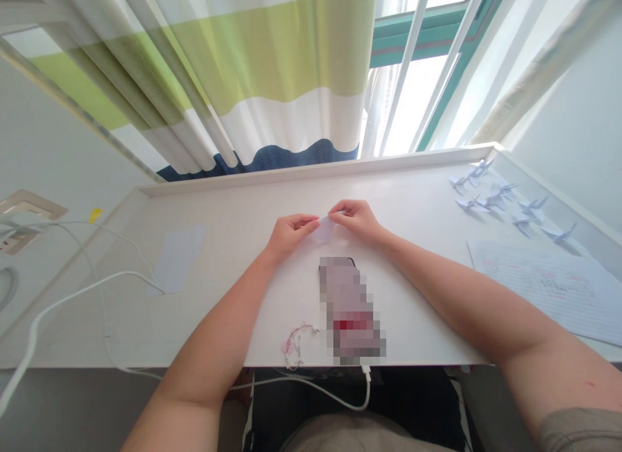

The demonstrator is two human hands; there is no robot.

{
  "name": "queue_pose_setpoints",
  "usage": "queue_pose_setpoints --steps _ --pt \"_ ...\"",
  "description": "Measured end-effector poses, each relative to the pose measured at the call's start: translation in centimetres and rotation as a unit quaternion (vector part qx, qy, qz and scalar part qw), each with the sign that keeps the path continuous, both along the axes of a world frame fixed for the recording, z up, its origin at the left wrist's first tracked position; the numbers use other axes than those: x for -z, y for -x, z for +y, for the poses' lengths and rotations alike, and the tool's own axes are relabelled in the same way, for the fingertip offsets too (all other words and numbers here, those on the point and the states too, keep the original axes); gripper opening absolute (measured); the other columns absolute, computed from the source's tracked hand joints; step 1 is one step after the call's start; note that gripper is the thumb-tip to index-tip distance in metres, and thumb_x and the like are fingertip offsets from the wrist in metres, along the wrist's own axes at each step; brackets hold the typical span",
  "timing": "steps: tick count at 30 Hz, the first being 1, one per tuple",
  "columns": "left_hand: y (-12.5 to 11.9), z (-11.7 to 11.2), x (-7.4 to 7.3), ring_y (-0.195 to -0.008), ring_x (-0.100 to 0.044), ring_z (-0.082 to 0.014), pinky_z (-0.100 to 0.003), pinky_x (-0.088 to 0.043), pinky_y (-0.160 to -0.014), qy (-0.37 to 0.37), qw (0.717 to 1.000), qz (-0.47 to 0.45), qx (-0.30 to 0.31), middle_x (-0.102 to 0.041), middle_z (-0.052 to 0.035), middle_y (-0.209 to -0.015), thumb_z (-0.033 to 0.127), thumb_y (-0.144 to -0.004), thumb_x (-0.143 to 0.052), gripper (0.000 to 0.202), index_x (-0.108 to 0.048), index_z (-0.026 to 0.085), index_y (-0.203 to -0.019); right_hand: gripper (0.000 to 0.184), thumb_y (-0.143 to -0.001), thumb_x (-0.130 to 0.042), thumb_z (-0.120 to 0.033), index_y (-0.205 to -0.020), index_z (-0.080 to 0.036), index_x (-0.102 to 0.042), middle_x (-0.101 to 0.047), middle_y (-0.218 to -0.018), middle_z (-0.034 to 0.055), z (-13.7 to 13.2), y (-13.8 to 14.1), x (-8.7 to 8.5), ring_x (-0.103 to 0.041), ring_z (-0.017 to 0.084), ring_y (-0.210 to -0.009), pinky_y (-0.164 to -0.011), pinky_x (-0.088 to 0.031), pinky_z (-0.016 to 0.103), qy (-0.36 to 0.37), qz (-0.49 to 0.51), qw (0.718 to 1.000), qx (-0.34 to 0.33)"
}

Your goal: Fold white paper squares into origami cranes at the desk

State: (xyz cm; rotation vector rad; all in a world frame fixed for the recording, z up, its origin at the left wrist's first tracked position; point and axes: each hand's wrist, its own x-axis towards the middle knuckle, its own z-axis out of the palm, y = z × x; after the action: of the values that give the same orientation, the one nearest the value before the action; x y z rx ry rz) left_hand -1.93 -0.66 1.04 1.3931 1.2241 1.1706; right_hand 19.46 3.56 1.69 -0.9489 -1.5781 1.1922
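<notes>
A small pale lavender paper (pixel 324 229) lies on the white desk (pixel 233 225) between my two hands. My left hand (pixel 287 234) pinches its left edge with curled fingers. My right hand (pixel 357 219) pinches its top right edge, thumb and fingers pressed together. Both forearms rest on the desk. Just below the paper lies a phone (pixel 350 309), blurred out, with a white cable (pixel 340 394) plugged in at the desk's front edge.
Several folded paper cranes (pixel 500 199) stand at the far right. A written sheet (pixel 549 283) lies below them. A blank pale sheet (pixel 177 258) lies at left. A small bracelet (pixel 294 343) sits near the front edge. White cables (pixel 72 296) trail at left; a curtain (pixel 233 83) hangs behind.
</notes>
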Motion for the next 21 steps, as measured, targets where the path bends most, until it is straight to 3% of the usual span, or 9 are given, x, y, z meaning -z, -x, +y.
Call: queue_pose_setpoints --steps 9,16,21 --pt "-0.85 -0.45 -0.06 -0.075 -0.073 -0.0212 -0.032 -0.055 -0.070 0.019 0.999 -0.029 -0.020 -0.083 -0.0092 -0.086 0.053 -0.068 -0.093 0.041 -0.086 0.018 -0.089 0.030 -0.079 -0.080 -0.048 -0.082 -0.018 -0.081 -0.073 -0.069 0.0029 -0.08 -0.18 0.07 -0.054 0.013 -0.057 -0.053 -0.037 0.028 -0.009 -0.056 0.997 -0.044" --pt "-0.76 -0.30 -0.66 -0.076 -0.072 -0.0211 -0.033 -0.055 -0.074 0.055 0.997 -0.043 -0.026 -0.083 -0.0093 -0.086 0.052 -0.061 -0.097 0.042 -0.085 0.018 -0.083 0.031 -0.077 -0.082 -0.049 -0.084 -0.018 -0.083 -0.077 -0.076 0.0043 0.18 -0.11 0.40 -0.059 0.015 -0.061 -0.056 -0.042 0.028 0.009 -0.043 0.997 -0.056" --pt "-0.77 -0.12 -0.52 -0.078 -0.073 -0.0222 -0.034 -0.056 -0.072 0.065 0.995 -0.063 -0.046 -0.083 -0.0097 -0.087 0.054 -0.057 -0.099 0.047 -0.084 0.018 -0.083 0.041 -0.080 -0.080 -0.059 -0.081 -0.018 -0.079 -0.077 -0.077 0.0048 0.03 0.05 0.17 -0.065 0.016 -0.070 -0.066 -0.050 0.029 0.035 0.011 0.996 -0.080"
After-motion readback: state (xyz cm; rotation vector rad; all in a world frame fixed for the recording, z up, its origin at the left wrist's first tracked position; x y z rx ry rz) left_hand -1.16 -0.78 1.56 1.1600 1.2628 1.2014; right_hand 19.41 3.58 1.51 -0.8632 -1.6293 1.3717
